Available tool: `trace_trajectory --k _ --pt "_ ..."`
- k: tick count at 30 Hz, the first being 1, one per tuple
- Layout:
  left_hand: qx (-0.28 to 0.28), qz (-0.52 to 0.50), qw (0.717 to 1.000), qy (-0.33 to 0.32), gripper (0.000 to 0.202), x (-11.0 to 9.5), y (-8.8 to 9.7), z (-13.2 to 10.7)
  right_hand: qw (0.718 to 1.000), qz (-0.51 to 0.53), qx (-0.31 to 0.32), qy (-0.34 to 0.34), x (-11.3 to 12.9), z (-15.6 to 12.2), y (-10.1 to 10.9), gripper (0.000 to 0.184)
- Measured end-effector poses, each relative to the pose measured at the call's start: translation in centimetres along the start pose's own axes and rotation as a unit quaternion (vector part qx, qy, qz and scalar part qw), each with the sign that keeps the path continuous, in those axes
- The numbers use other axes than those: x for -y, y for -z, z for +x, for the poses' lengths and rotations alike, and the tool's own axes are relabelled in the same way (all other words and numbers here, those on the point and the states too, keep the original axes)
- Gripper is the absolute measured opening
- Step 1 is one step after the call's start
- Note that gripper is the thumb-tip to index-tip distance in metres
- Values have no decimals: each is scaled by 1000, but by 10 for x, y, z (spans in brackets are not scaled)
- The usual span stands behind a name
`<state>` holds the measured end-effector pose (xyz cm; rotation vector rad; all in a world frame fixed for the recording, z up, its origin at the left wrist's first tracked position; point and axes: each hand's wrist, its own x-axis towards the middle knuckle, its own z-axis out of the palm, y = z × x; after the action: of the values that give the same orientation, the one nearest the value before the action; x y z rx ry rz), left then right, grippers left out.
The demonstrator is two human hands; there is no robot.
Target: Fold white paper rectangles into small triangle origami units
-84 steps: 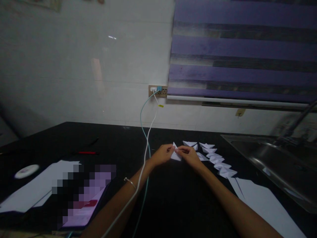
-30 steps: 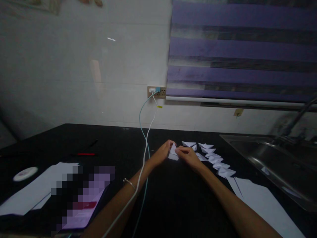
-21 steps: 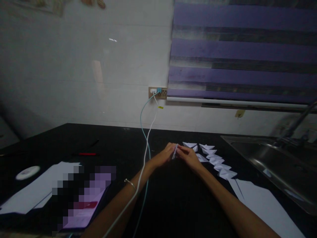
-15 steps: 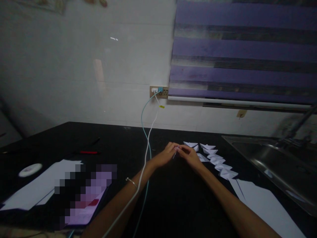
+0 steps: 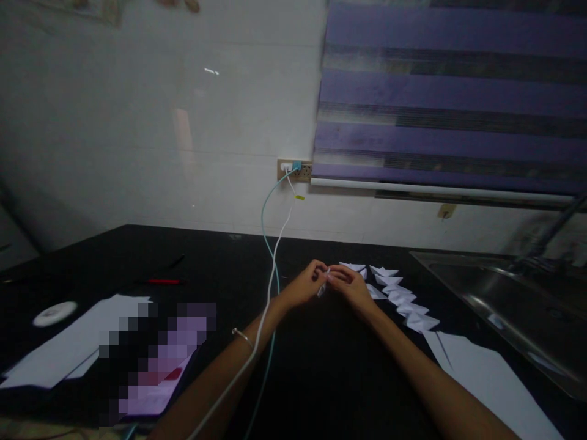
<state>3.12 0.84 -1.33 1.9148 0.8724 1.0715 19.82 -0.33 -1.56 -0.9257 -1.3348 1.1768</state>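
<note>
I saw the fingers [image 5: 316, 267] of the left hand [image 5: 303, 286] and those of the right hand [image 5: 351, 285] pinched narrow on one small folded paper [image 5: 323, 289]. The fingertips of the two hands met over it. The paper stood nearly edge-on to me, so only a thin white sliver showed between the hands, and I could not tell its shape. It was held just above the black table [image 5: 321, 373], near the middle and towards the far side.

Just to the right of the right hand lay a row of folded paper pieces [image 5: 403, 300], white and pointed. They lay one after another in a line that curved from the far side towards the near right. Nearer than the row, flat sheets of paper [image 5: 486, 376] lay on the table by its right edge. Beyond them, at the far right, was a steel sink [image 5: 499, 293].

A thin bracelet [image 5: 241, 337] sat on the left wrist. A white cable [image 5: 274, 263] and a teal cable [image 5: 263, 214] ran beside that arm from a wall socket [image 5: 295, 169] down across the table.

To the left, well apart from the hands, lay more white sheets [image 5: 68, 345], a round white thing [image 5: 54, 313] and a red pen [image 5: 161, 281]. A purple striped blind [image 5: 449, 98] hung on the far wall above the sink.
</note>
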Motion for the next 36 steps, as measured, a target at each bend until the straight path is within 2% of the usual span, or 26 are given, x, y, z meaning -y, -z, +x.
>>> trace_trajectory --k 4,10,16,20,22,27,33,36 --pt "14 -8 1000 21 32 1 0 0 1000 8 -7 -12 0 0 -1 44" --pt "-3 10 1000 20 35 -6 4 -3 999 -38 -23 10 1 1 3 38" --pt "63 -59 996 25 37 -14 12 -5 996 -82 -24 23 5 0 5 31" --pt "57 -120 991 29 41 -13 13 -4 995 -94 -15 29 7 -1 5 28" --pt "63 -117 991 27 41 -11 12 -4 995 -98 -10 28 7 -1 5 28" --pt "142 -93 985 28 47 -7 6 -7 996 -81 -3 25 5 -1 6 26" --pt "105 -35 994 -2 43 -14 6 -7 997 -69 14 26 6 -2 4 25" --pt "95 -36 995 5 42 -19 8 -8 997 -80 8 16 6 -2 3 25"
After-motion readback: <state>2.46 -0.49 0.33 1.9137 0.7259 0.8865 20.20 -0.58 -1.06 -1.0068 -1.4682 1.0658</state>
